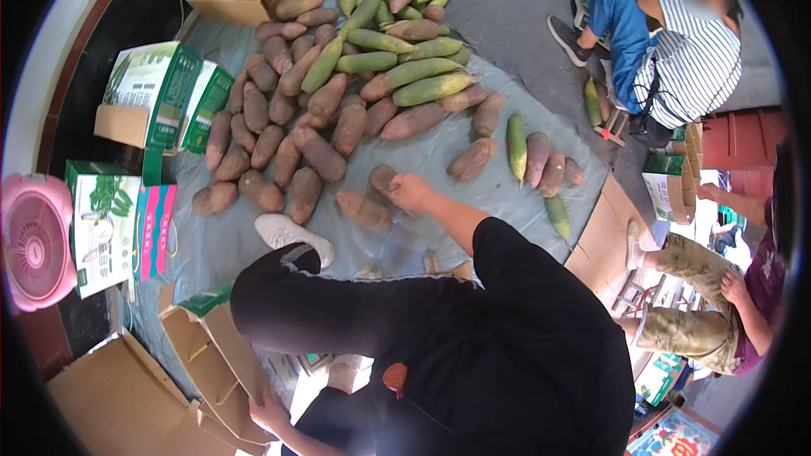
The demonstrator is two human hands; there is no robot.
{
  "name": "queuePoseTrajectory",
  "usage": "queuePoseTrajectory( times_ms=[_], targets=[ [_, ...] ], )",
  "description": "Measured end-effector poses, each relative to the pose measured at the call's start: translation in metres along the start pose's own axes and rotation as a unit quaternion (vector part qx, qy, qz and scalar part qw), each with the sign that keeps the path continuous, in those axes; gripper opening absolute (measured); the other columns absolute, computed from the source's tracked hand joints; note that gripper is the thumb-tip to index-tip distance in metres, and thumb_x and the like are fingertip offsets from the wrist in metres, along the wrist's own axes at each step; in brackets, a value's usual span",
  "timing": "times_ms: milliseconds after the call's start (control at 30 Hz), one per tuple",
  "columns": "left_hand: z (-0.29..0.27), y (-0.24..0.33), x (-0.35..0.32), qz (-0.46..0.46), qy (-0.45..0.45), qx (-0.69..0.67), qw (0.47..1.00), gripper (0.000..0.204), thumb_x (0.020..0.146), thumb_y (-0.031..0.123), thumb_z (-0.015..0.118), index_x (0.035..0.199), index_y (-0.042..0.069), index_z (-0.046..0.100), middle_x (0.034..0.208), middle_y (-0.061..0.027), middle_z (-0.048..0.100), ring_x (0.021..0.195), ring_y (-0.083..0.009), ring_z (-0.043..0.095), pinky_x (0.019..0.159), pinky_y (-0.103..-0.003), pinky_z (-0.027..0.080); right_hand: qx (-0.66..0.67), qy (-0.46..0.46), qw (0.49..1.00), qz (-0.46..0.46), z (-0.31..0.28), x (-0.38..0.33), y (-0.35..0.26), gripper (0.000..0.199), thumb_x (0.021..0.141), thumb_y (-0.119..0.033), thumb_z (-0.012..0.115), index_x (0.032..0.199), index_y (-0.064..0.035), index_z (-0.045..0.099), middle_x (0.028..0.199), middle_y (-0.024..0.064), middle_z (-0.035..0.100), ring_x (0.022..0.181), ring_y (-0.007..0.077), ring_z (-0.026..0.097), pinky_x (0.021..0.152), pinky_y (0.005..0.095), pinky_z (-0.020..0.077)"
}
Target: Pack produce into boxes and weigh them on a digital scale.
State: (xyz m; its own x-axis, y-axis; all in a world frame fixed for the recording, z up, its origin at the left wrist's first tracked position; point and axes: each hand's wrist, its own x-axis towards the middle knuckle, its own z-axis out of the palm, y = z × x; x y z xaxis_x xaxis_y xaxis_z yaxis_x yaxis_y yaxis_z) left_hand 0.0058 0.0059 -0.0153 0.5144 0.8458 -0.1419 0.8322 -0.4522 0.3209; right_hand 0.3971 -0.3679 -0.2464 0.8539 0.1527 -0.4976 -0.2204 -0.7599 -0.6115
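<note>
Lower left: a carton (240, 344) is gripped at its edge by the left hand (269, 415), presumably for steadiness. Centre: a radish (382, 178) is held at one end by the right hand (411, 192), apparently the handiest grip. Upper centre: the pile (319, 154) is laid on sheeting (414, 158), probably for cleanliness.

Soft daylight is fairly even, but glare whitens the gap beneath the trouser leg (338, 317). The left wall (72, 25) curves toward a black rim; 1 face (705, 2) is blurred.

I count over twenty reddish roots (319, 154), over ten green roots (433, 89), one pink fan (35, 245), two other people (694, 59).
</note>
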Motion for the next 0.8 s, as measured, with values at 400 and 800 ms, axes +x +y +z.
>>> queuePoseTrajectory(
  times_ms=[400, 800],
  targets=[
    [-0.001, -0.006, 0.000, -0.018, -0.011, 0.000, 1.000, 0.037, 0.075, 0.008, 0.063, 0.108, -0.007, 0.060, 0.098, -0.0226, 0.065, 0.089, -0.0362, 0.063, 0.082, -0.041, 0.048, 0.002, -0.088, 0.995, -0.040, 0.023, -0.025, -0.020, 0.017, 0.075, -0.015, 0.062, 0.090, -0.0099, 0.066, 0.090, 0.0111, 0.067, 0.087, 0.0290, 0.063, 0.077, 0.0374, 0.0491],
    [-0.004, 0.014, 0.000, -0.033, -0.028, -0.014, 0.999, 0.036, 0.076, 0.007, 0.062, 0.108, -0.009, 0.059, 0.097, -0.0230, 0.065, 0.087, -0.0329, 0.063, 0.081, -0.040, 0.048, 0.079, 0.019, 0.994, -0.073, -0.010, 0.036, -0.040, 0.013, 0.076, -0.012, 0.061, 0.086, -0.0056, 0.064, 0.085, 0.0164, 0.065, 0.083, 0.0348, 0.062, 0.074, 0.0430, 0.0482]
  ],
)
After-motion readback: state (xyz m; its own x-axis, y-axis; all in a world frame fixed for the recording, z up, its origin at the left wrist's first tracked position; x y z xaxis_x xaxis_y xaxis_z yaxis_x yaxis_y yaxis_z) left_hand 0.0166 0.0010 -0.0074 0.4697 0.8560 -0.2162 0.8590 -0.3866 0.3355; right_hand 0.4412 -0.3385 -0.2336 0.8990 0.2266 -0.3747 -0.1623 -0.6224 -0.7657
